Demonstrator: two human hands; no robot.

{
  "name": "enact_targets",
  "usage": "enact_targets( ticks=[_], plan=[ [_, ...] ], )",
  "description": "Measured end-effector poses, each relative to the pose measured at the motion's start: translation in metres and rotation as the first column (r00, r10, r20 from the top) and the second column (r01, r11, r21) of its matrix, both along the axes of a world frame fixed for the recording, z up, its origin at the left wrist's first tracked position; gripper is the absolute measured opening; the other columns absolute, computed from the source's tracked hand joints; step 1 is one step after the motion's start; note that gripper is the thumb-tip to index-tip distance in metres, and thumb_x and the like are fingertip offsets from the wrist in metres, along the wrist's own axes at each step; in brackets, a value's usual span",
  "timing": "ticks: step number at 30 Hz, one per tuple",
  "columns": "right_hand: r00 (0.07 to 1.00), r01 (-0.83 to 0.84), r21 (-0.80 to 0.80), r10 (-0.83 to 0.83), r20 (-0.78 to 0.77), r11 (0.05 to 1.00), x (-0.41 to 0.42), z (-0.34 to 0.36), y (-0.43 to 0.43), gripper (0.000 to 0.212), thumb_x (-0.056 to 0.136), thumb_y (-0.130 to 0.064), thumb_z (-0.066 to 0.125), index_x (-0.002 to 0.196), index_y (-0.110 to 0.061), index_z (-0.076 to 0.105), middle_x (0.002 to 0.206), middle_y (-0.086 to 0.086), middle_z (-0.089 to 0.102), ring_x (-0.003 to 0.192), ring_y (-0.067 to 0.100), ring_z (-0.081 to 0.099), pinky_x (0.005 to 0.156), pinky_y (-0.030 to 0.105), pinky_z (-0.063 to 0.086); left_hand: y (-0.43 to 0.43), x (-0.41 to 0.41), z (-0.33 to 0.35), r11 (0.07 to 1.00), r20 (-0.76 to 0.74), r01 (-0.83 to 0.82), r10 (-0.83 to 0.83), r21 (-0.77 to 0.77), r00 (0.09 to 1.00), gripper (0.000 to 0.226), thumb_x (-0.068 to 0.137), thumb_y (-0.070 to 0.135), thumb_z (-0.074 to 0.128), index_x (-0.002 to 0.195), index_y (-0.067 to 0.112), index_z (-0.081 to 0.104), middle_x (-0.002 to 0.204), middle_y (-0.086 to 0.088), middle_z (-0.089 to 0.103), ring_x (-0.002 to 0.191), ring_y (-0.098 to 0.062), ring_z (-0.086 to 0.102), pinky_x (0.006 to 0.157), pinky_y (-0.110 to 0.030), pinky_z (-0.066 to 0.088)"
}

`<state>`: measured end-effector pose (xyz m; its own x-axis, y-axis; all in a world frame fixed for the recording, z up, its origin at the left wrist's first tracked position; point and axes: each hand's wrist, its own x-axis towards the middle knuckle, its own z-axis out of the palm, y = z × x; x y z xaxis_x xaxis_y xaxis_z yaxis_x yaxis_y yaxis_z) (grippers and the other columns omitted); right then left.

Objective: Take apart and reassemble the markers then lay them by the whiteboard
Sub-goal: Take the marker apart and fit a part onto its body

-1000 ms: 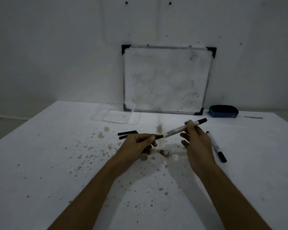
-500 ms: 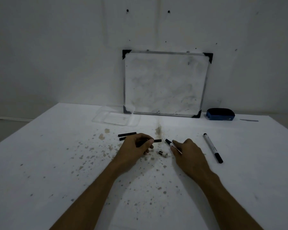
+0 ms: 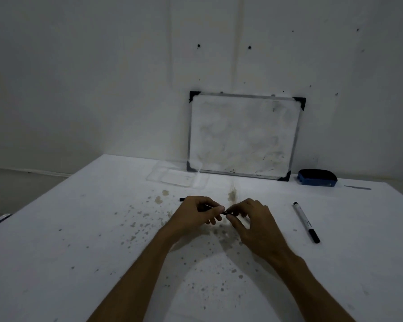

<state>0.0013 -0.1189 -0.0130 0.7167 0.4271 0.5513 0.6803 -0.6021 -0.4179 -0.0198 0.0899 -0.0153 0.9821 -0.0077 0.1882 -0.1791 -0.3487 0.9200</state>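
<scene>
My left hand (image 3: pixel 197 214) pinches a thin black marker piece (image 3: pixel 224 212) at mid-table. My right hand (image 3: pixel 254 223) faces it, with thumb and forefinger closed on the piece's other end. Anything else under the right fingers is hidden. Another black piece (image 3: pixel 181 199) peeks out behind my left hand. A whole white marker with a black cap (image 3: pixel 306 223) lies on the table to the right of my right hand. The whiteboard (image 3: pixel 242 135) leans on the wall at the back of the table.
A blue eraser (image 3: pixel 316 177) sits right of the whiteboard, with a thin grey strip (image 3: pixel 357 188) beyond it. A clear plastic tray (image 3: pixel 177 178) lies at the board's lower left corner. The white table (image 3: pixel 79 240) is speckled with brown stains.
My right hand lowered the marker barrel to the table and then came left to meet my left hand at the black piece. The camera has tilted upward a little.
</scene>
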Motion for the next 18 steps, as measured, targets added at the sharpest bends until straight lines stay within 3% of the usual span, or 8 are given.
enact_targets(
  ticks=[4, 7, 9, 12, 15, 18],
  plan=[
    [0.999, 0.027, 0.041, -0.026, -0.029, 0.999, -0.003, -0.001, 0.005, 0.014, 0.093, -0.031, 0.069, 0.104, -0.023, 0.071, 0.097, -0.011, 0.063, 0.087, 0.006, 0.057, 0.085, 0.036, 0.048, 0.016, -0.001, 0.022, 0.990, -0.144, -0.063, 0.081, 0.126, 0.986, 0.056, 0.088, 0.077, 0.062, 0.104, 0.026, 0.080, 0.080, 0.007, 0.084, 0.051, 0.003, 0.062, 0.057, -0.018, 0.052],
    [0.999, 0.031, 0.071, -0.029, -0.040, 0.997, 0.002, 0.007, 0.012, 0.010, 0.093, -0.030, 0.069, 0.102, -0.026, 0.071, 0.093, -0.015, 0.062, 0.084, 0.002, 0.058, 0.080, 0.032, 0.051, 0.052, 0.008, 0.043, 0.966, -0.200, -0.240, 0.256, 0.098, 0.946, 0.066, 0.097, 0.078, 0.043, 0.099, 0.023, 0.080, 0.073, 0.004, 0.083, 0.056, -0.002, 0.065, 0.054, -0.018, 0.049],
    [0.998, 0.026, 0.069, -0.022, -0.054, 0.997, 0.012, 0.017, 0.024, 0.008, 0.092, -0.033, 0.068, 0.100, -0.030, 0.069, 0.090, -0.019, 0.061, 0.082, -0.001, 0.057, 0.072, 0.024, 0.050, 0.083, 0.018, 0.045, 0.903, -0.150, -0.391, 0.418, 0.179, 0.896, 0.059, 0.105, 0.064, 0.045, 0.095, 0.017, 0.080, 0.076, 0.002, 0.081, 0.078, -0.015, 0.071, 0.067, -0.026, 0.054],
    [0.998, 0.022, 0.020, -0.021, -0.060, 1.000, 0.036, 0.033, 0.058, 0.009, 0.092, -0.036, 0.066, 0.099, -0.032, 0.069, 0.088, -0.019, 0.062, 0.078, -0.003, 0.054, 0.069, 0.017, 0.041, 0.121, 0.029, 0.020, 0.732, -0.002, -0.560, 0.608, 0.390, 0.794, 0.042, 0.102, 0.046, 0.062, 0.114, 0.008, 0.075, 0.111, -0.010, 0.077, 0.111, -0.031, 0.069, 0.095, -0.041, 0.056],
    [0.997, 0.024, -0.043, -0.027, -0.073, 0.999, 0.070, 0.048, 0.101, 0.014, 0.091, -0.032, 0.066, 0.100, -0.024, 0.073, 0.093, -0.008, 0.068, 0.081, 0.008, 0.059, 0.070, 0.024, 0.042, 0.139, 0.029, -0.011, 0.602, 0.089, -0.560, 0.632, 0.569, 0.770, 0.061, 0.097, 0.050, 0.068, 0.141, 0.007, 0.058, 0.145, -0.014, 0.060, 0.139, -0.033, 0.049, 0.115, -0.043, 0.037],
    [0.996, 0.022, -0.153, -0.035, -0.087, 0.988, 0.108, 0.058, 0.146, 0.022, 0.093, -0.026, 0.065, 0.107, -0.012, 0.075, 0.102, 0.006, 0.071, 0.091, 0.022, 0.067, 0.077, 0.029, 0.051, 0.148, 0.036, -0.032, 0.571, 0.057, -0.476, 0.599, 0.669, 0.799, 0.085, 0.099, 0.066, 0.051, 0.159, 0.007, 0.040, 0.168, -0.012, 0.038, 0.158, -0.029, 0.026, 0.127, -0.044, 0.017]
  ],
)
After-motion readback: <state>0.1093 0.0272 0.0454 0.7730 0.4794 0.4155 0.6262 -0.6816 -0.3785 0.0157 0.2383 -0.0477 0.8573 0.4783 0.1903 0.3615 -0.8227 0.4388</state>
